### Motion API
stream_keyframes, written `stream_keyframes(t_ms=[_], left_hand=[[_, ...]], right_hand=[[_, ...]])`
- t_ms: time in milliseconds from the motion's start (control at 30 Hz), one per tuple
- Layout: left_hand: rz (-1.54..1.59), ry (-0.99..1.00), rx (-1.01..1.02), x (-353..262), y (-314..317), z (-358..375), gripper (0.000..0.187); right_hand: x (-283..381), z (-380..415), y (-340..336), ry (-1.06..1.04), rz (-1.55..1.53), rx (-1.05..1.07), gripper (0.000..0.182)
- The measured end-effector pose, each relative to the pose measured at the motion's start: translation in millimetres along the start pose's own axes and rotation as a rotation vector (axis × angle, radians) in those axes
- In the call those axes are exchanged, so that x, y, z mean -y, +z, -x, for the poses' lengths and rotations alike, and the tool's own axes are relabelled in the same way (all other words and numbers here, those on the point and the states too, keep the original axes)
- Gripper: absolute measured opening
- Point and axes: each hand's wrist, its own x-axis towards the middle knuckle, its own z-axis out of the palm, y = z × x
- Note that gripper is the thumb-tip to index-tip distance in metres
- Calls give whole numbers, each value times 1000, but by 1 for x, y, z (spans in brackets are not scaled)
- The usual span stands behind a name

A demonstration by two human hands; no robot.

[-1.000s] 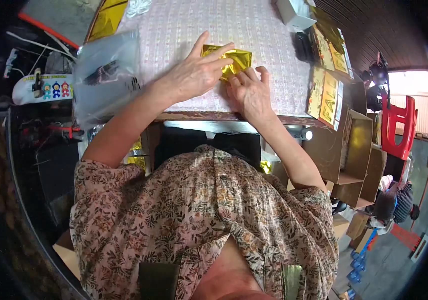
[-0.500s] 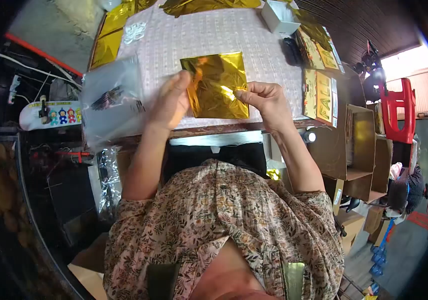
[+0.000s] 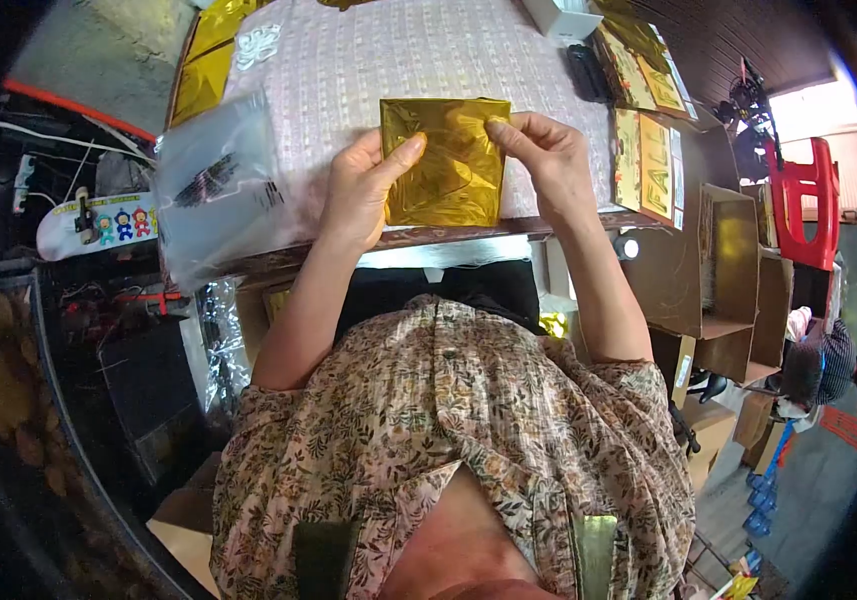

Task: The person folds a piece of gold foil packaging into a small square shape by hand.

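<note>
Gold foil sheet (image 3: 445, 162) pinched by left hand (image 3: 363, 190) and right hand (image 3: 546, 160) at opposite edges — I read that as keeping it taut, just above the checked surface (image 3: 368, 60); clear plastic bag (image 3: 218, 185) lies left.

A crinkled clear plastic bag (image 3: 216, 185) lies on the left of the pale patterned tablecloth (image 3: 348, 70), a white box (image 3: 563, 15) at the far right, brown cardboard boxes (image 3: 713, 270) and a red plastic chair (image 3: 798, 205) farther right.
</note>
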Motion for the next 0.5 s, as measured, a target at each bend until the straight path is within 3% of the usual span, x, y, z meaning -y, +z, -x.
stream_keyframes(t_ms=[267, 367, 500], left_hand=[[24, 40, -68, 6, 5, -4, 22], [12, 72, -91, 3, 8, -6, 21], [9, 79, -75, 6, 10, -9, 22]], right_hand=[[-21, -2, -8, 54, -152, -38, 20], [-9, 6, -15, 213, -142, 63, 15], [-14, 9, -24, 253, -106, 113, 10]])
